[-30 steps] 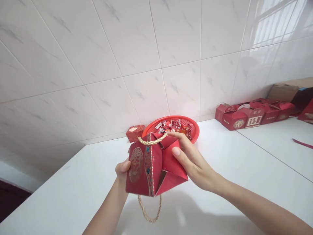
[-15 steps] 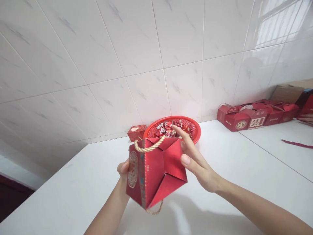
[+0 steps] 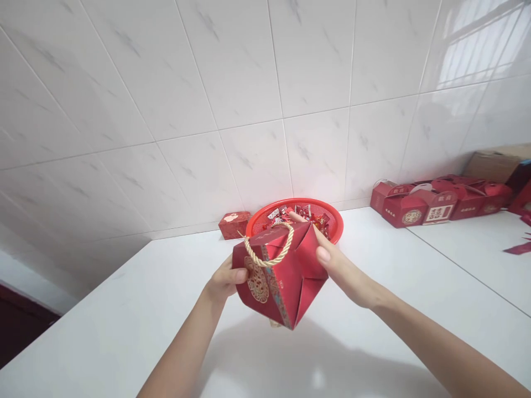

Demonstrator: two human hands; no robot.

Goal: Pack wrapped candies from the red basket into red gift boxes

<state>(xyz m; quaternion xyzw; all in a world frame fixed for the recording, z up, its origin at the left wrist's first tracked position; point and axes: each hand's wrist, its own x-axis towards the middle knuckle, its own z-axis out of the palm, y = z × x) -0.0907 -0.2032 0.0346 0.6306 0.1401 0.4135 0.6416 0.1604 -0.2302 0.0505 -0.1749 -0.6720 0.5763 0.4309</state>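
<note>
A red paper gift box [image 3: 309,262] with a gold medallion and a patterned band is held tilted above the white table. Its folded-flap end faces right and toward me. A twisted gold cord handle [image 3: 265,263] loops over its near top side. My left hand [image 3: 225,279] grips the box's left side, thumb on the front and fingers behind. On the right side, my right hand [image 3: 352,279] lies against the box with its thumb at the edge; its other fingers are mostly hidden behind it.
Behind the box, a red plastic basket [image 3: 338,224] holds wrapped sweets. A small red box [image 3: 234,226] stands left of it by the tiled wall. Several red gift boxes [image 3: 404,213] line the back right, near a brown cardboard box [image 3: 492,166]. A dark red ribbon [image 3: 518,249] lies at the right edge.
The gift box has turned and tipped, with its flap end now facing more to the right. Both hands moved slightly right with it, and my right hand closed in against it.
</note>
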